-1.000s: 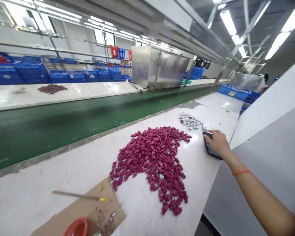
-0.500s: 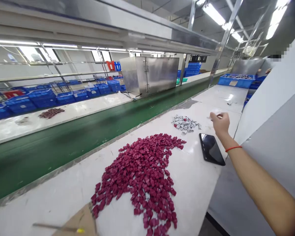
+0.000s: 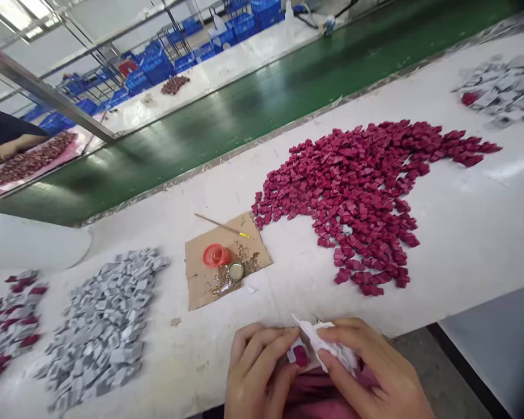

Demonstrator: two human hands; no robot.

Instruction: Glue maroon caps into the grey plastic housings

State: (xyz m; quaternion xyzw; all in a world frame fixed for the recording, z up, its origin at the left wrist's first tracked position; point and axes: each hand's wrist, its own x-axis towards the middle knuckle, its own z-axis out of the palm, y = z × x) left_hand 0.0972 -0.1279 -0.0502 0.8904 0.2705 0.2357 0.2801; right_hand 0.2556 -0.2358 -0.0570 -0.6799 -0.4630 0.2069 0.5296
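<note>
Both hands are close together at the table's near edge. My left hand (image 3: 259, 369) is closed on a small grey-and-maroon piece (image 3: 300, 354), pinched between thumb and fingers. In my right hand (image 3: 371, 364) is a crumpled white tissue (image 3: 332, 343), its upper corner standing up beside the piece. Whether tissue and piece touch is hard to tell. Beyond them lies a cardboard sheet (image 3: 196, 285), dark-stained, with a red cup (image 3: 216, 255), a small round tin (image 3: 236, 271) and a thin yellow-tipped stick (image 3: 220, 224). A big heap of maroon pieces (image 3: 353, 180) spreads to the right.
At left is a heap of grey pieces (image 3: 109, 326), with mixed grey-and-maroon ones (image 3: 13, 326) farther left. More grey pieces (image 3: 506, 90) lie at far right. A green conveyor belt (image 3: 227, 128) runs behind the table. Across it, another person's hand (image 3: 0, 152) is over brownish pieces (image 3: 35, 157).
My view has swung left and down. My right hand, previously stretched out to the right past a black phone, is now back near me with the tissue. My left hand has come into view.
</note>
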